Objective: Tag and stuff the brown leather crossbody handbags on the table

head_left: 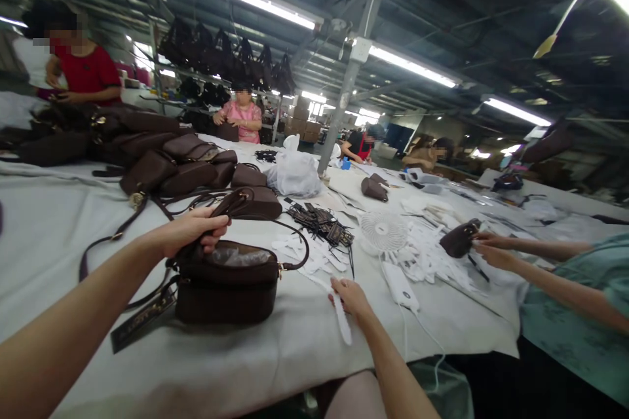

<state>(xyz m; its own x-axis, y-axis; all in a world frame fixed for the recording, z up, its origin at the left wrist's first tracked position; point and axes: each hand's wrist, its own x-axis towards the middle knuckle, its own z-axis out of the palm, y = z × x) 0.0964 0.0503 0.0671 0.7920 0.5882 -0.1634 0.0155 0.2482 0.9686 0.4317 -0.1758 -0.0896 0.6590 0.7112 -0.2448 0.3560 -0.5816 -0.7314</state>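
Observation:
A dark brown handbag (pixel 226 298) stands on the cloth-covered table in front of me, its top open and clear plastic showing inside. My left hand (pixel 196 229) is closed around the brown strap (pixel 240 200) above the bag's left end. From that side a dark hang tag (pixel 143 321) dangles onto the cloth. Right of the bag, my right hand (pixel 350 298) pinches a white paper strip (pixel 343 324), whose end points toward me. More white strips (pixel 309 262) lie just beyond that hand, beside a pile of dark tags (pixel 322 226).
Brown bags (pixel 191 173) are heaped at the back left, near a white plastic bag (pixel 295 170). A small white fan (pixel 383 232) and its cabled power strip (pixel 400 285) lie right of centre. At the right, a co-worker's hands (pixel 491 249) hold a small brown bag (pixel 459 239). A metal post (pixel 339 118) rises behind.

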